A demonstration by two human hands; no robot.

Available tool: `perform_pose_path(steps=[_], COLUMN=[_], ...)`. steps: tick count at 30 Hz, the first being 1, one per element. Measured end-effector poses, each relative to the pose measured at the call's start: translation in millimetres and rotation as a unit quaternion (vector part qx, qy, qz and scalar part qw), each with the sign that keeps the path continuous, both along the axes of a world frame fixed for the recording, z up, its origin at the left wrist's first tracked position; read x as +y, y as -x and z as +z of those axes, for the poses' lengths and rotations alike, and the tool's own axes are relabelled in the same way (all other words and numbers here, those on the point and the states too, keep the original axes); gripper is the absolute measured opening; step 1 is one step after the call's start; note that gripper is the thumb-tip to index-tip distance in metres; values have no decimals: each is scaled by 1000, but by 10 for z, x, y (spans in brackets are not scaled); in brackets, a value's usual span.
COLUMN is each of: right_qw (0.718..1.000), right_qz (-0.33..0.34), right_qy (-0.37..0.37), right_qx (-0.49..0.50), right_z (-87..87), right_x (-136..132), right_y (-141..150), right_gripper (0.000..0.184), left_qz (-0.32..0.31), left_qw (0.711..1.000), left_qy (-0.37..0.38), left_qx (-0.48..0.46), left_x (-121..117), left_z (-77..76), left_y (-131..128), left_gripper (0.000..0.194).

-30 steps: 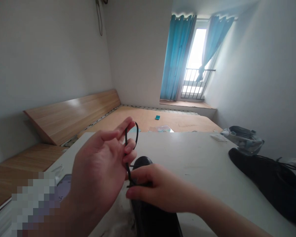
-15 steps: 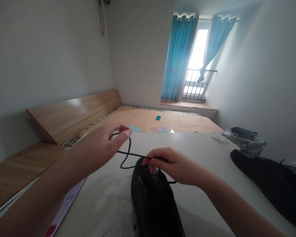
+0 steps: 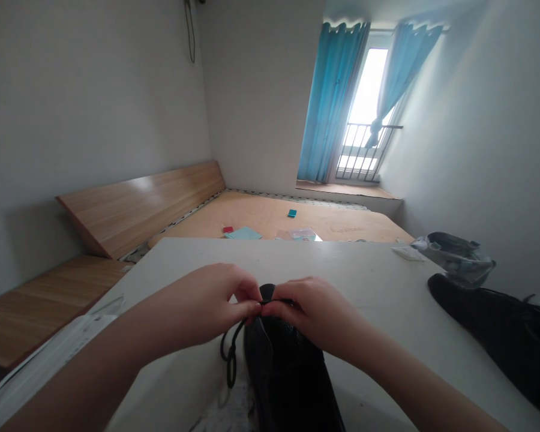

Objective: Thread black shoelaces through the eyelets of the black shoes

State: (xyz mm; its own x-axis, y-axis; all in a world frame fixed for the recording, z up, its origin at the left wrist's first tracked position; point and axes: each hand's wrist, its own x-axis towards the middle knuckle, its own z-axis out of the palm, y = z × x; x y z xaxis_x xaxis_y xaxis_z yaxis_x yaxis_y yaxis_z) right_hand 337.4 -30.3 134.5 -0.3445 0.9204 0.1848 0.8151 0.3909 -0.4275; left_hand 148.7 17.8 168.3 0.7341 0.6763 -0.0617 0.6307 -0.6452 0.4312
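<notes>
Left hand (image 3: pixel 198 303) and right hand (image 3: pixel 308 315) meet, fingers curled, tips pinching the thin black lace (image 3: pixel 239 330) above the dark mesh shoe (image 3: pixel 283 348) on the white tabletop (image 3: pixel 342 267)

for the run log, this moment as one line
left hand: pinching black shoelace | right hand: pinching it too | black shoe: under hands, on white table
</notes>
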Motion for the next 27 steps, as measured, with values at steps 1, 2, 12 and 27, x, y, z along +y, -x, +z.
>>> perform_pose_path(steps=[1,2,12,27], right_qw=[1000,1000,995,996], right_qz=[-10,-20,-1,-35], right_qy=[11,21,80,67], right_qx=[6,7,-59,-48], right_z=[0,-3,-80,-214], right_x=[4,7,6,-8], right_y=[-9,-17,-22,119], right_gripper=[32,32,24,22], left_qz=[11,21,27,11], left_qw=[1000,999,990,993], left_qy=[-8,-16,-68,-46], left_qx=[14,31,122,105], left_x=[1,0,-19,-27], left_z=[-14,-34,-278,-390], left_y=[2,4,-74,-175], left_gripper=[24,23,21,20])
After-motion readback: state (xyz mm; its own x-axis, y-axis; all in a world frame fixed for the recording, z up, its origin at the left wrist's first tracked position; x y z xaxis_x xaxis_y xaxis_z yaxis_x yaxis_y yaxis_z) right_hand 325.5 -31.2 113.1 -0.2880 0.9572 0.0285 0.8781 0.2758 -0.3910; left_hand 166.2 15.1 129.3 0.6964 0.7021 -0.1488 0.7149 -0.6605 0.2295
